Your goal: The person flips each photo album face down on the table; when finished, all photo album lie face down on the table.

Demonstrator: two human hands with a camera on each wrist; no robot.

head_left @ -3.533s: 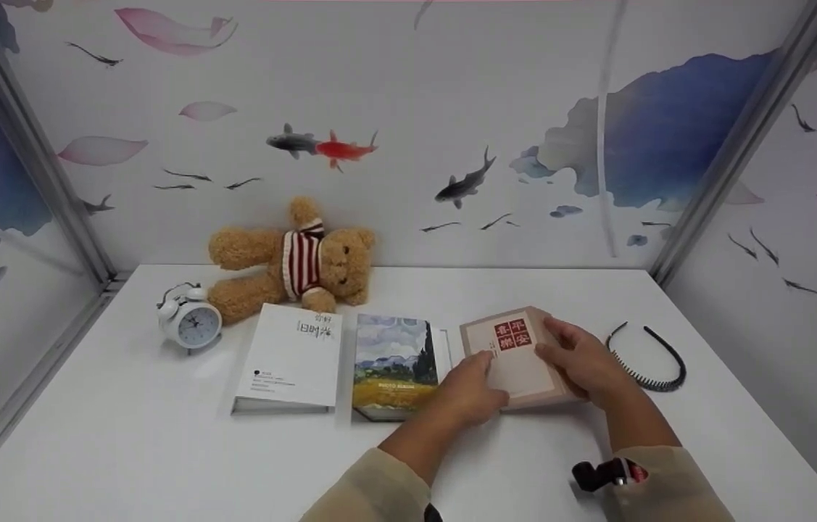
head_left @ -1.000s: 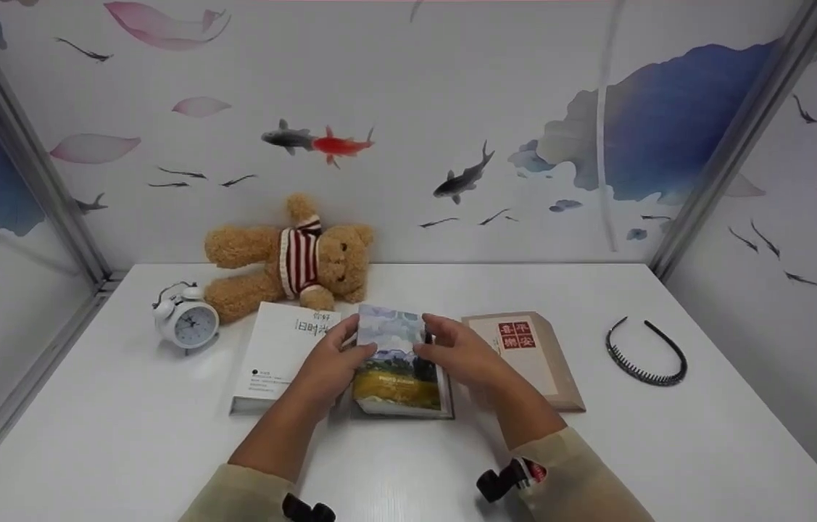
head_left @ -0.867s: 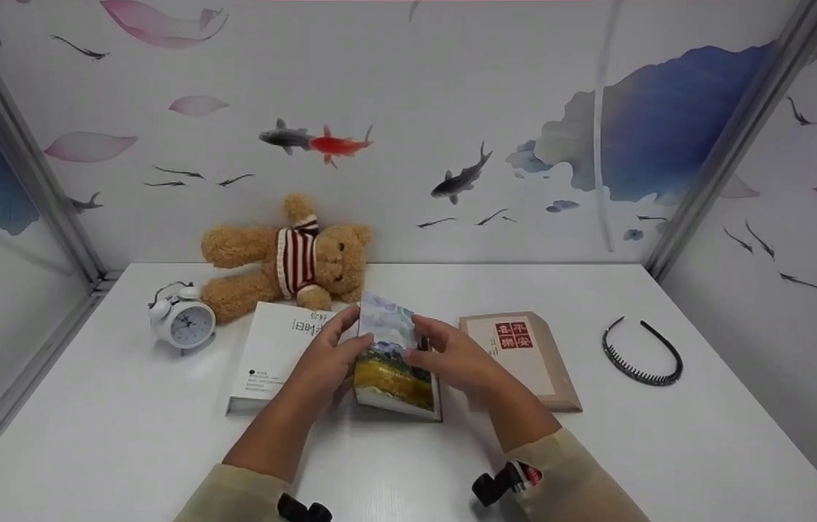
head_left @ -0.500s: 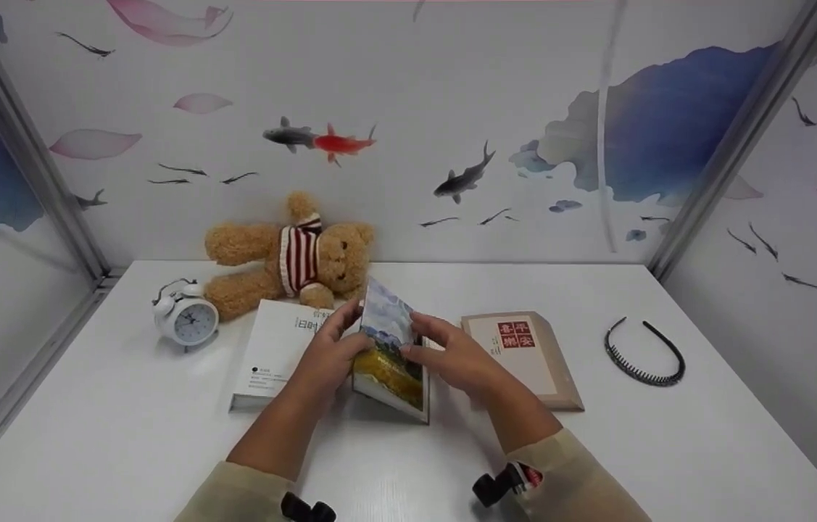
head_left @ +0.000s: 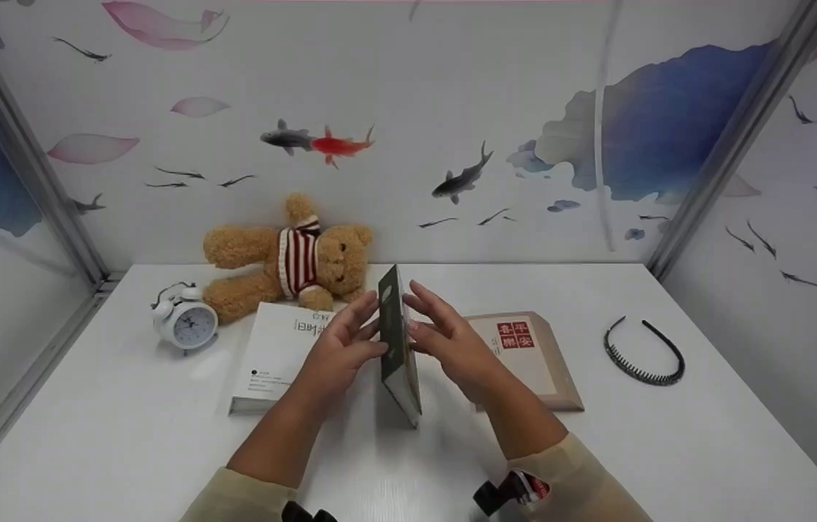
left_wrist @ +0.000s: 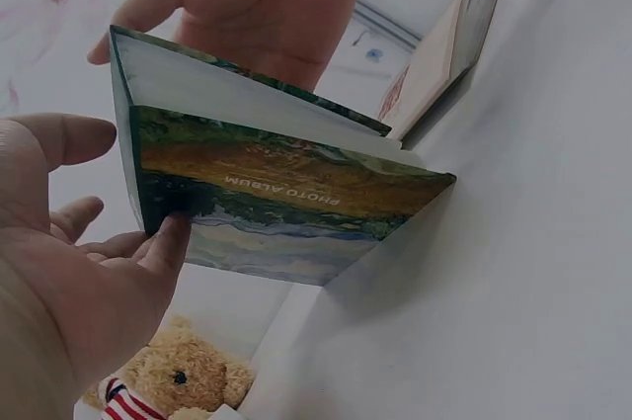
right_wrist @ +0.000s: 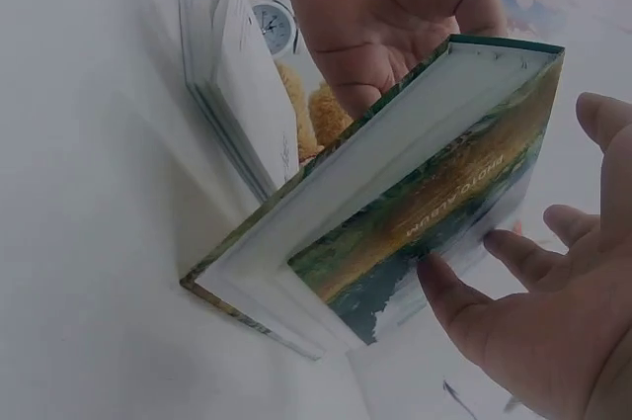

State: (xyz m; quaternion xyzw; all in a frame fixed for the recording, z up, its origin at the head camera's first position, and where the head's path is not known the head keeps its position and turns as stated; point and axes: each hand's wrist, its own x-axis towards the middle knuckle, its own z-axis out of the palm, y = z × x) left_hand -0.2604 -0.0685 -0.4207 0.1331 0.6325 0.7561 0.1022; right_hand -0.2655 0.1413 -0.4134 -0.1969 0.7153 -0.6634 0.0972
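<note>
Between flat hands (head_left: 339,351) (head_left: 451,348), photo album (head_left: 397,348) stands upright.

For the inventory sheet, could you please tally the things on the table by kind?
Books and albums: 3: photo album standing on edge between the left hand and right hand, white book, brown book
Teddy bear: 1
Alarm clock: 1
Headband: 1
Total: 6

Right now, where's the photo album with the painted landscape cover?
In the head view, the painted-landscape photo album stands on edge at the table's centre, between the left hand and right hand, with the white book left and the tan book right.
</note>
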